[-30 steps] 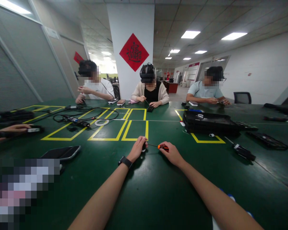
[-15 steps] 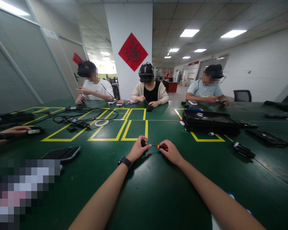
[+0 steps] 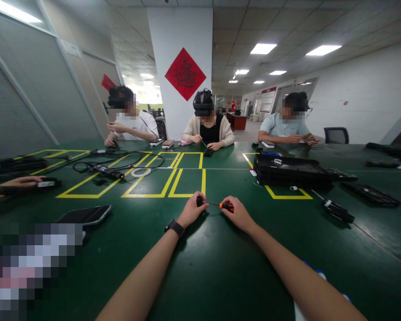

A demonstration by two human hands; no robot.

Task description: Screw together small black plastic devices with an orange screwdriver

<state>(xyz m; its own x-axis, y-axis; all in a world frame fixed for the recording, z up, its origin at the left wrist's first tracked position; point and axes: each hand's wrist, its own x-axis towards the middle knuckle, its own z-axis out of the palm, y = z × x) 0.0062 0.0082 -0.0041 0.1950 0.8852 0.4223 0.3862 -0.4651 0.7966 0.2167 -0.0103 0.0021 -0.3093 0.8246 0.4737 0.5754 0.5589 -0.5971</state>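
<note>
My right hand point(image 3: 238, 214) is closed around the orange-and-black handle of a screwdriver point(image 3: 226, 206). Its thin shaft points left, toward my left hand point(image 3: 192, 210). That hand, with a dark watch on its wrist, pinches a small black part point(image 3: 199, 201), mostly covered by the fingers. The shaft's tip reaches the left fingertips; whether it sits in the part cannot be made out. Both hands are just above the green table point(image 3: 200, 267), in front of the yellow tape outlines.
To the right lie a black tray point(image 3: 294, 169) and another screwdriver point(image 3: 337, 209). Black cables point(image 3: 96, 167) and a white ring point(image 3: 141, 172) are at left, beyond a phone-like device point(image 3: 85, 215). A co-worker's hand point(image 3: 22, 182) rests at far left. Three people sit opposite.
My hands stay almost in place, the screwdriver still held between them. The left fingers have shifted slightly around the black part. The whole view has moved a little.
</note>
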